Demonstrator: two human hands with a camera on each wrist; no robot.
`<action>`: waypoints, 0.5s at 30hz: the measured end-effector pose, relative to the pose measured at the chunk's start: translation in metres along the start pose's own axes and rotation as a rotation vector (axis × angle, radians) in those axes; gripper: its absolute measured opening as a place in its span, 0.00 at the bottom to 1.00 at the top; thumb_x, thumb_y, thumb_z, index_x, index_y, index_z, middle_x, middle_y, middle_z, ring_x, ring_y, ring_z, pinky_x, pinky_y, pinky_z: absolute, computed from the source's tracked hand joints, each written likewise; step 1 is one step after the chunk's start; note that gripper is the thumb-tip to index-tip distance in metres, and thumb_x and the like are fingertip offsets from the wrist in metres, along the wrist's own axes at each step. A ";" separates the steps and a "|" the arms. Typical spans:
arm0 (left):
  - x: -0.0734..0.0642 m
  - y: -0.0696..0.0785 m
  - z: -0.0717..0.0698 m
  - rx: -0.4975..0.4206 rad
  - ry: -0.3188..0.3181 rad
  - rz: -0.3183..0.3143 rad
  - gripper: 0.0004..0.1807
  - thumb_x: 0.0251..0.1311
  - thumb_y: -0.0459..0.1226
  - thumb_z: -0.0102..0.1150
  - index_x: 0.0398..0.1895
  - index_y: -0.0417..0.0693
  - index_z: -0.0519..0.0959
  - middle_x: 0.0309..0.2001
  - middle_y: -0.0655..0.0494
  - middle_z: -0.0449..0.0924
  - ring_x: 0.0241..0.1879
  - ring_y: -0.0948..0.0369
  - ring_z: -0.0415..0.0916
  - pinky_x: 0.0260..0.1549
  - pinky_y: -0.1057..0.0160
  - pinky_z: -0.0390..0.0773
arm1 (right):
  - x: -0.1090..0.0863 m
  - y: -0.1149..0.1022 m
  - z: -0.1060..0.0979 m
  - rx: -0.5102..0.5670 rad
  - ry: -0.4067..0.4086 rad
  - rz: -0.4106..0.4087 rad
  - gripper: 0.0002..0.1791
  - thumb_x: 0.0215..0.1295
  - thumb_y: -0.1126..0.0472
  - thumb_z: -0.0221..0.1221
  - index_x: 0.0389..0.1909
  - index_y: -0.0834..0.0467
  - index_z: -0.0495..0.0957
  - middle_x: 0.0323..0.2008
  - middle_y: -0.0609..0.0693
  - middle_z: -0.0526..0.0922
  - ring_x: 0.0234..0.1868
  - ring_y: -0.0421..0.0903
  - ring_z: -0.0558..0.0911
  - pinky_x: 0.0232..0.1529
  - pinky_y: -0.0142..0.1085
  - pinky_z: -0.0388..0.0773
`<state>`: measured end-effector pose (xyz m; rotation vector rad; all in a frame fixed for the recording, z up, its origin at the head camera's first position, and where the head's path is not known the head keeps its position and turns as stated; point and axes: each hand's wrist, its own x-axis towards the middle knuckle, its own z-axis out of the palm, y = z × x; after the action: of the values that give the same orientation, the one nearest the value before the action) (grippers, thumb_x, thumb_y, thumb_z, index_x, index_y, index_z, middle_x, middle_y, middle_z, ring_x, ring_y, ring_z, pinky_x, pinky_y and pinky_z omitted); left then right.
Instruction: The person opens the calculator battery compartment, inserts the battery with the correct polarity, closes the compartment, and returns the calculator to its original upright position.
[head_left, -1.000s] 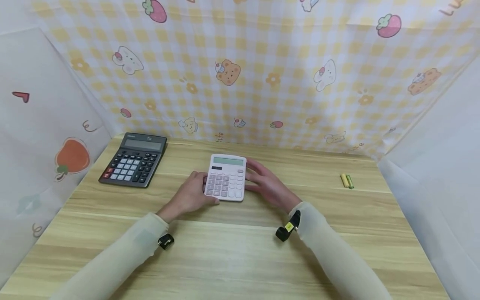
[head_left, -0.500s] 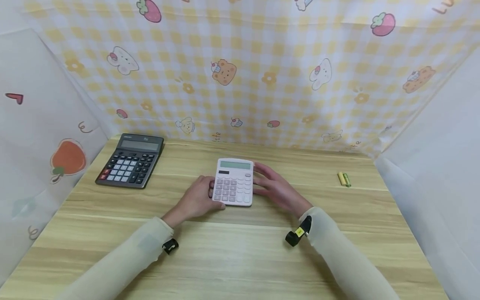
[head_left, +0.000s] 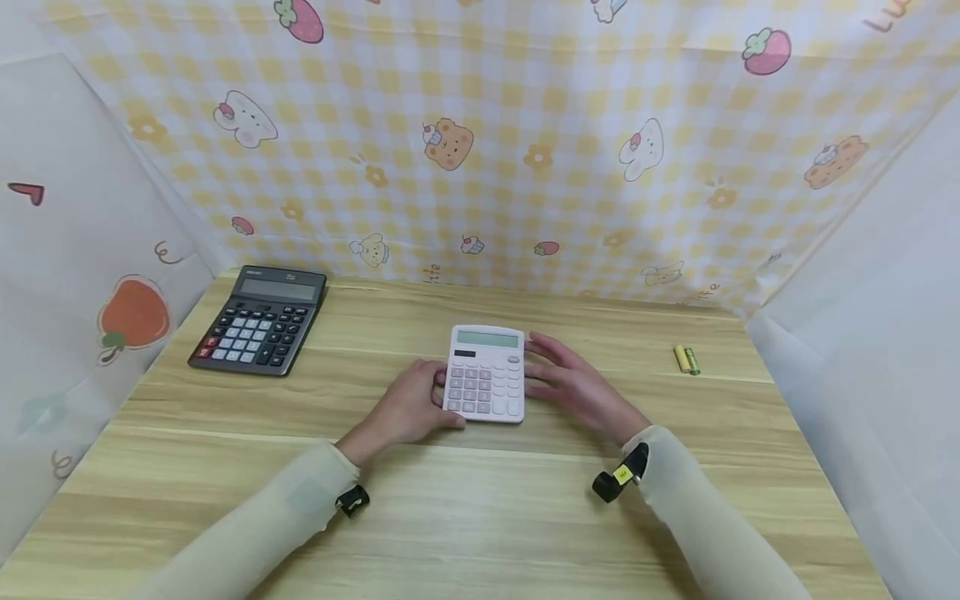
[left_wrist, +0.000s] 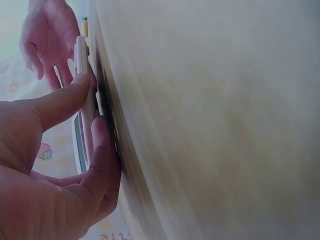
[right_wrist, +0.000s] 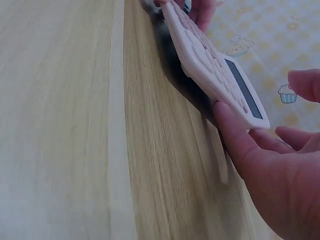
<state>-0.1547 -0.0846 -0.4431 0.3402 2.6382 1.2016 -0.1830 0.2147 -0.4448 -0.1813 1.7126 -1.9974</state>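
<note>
A pale pink desk calculator [head_left: 486, 375] is held in the middle of the table, its keys and display facing up. My left hand [head_left: 408, 404] grips its left side, the thumb at the near left corner and the fingers curled at the left edge. Dark shadow beneath the calculator [right_wrist: 215, 70] in the right wrist view suggests it is slightly off the wood. At its right side is my right hand [head_left: 577, 392], fingers spread and fairly straight. One finger [right_wrist: 225, 117] touches the edge by the display end; the thumb stands apart.
A larger dark grey calculator [head_left: 258, 321] lies at the back left of the wooden table [head_left: 465, 517]. Two small batteries [head_left: 686, 359], one yellow and one green, lie side by side at the right. A checked cloth [head_left: 525, 200] hangs behind the table.
The pink calculator has moved to the right and a little nearer to me. Both hands have travelled with it, the left keeping its grip. The dark calculator and the batteries rest where they were.
</note>
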 end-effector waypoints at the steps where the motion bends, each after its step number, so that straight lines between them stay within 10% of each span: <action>1: -0.001 0.001 0.001 -0.007 -0.002 0.001 0.50 0.48 0.35 0.91 0.74 0.28 0.74 0.53 0.47 0.78 0.40 0.60 0.79 0.48 0.56 0.82 | -0.001 0.000 -0.002 -0.004 -0.002 -0.002 0.40 0.85 0.69 0.48 0.90 0.61 0.43 0.88 0.61 0.51 0.79 0.65 0.68 0.74 0.54 0.74; 15: -0.006 0.011 0.016 -0.113 -0.038 0.024 0.46 0.49 0.28 0.88 0.72 0.28 0.75 0.56 0.44 0.78 0.40 0.61 0.82 0.43 0.63 0.86 | -0.017 0.000 -0.021 -0.026 -0.005 -0.017 0.40 0.84 0.70 0.47 0.90 0.62 0.42 0.86 0.66 0.51 0.69 0.56 0.77 0.71 0.54 0.78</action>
<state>-0.1434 -0.0678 -0.4446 0.3715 2.5283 1.3320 -0.1770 0.2407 -0.4457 -0.2098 1.7396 -1.9861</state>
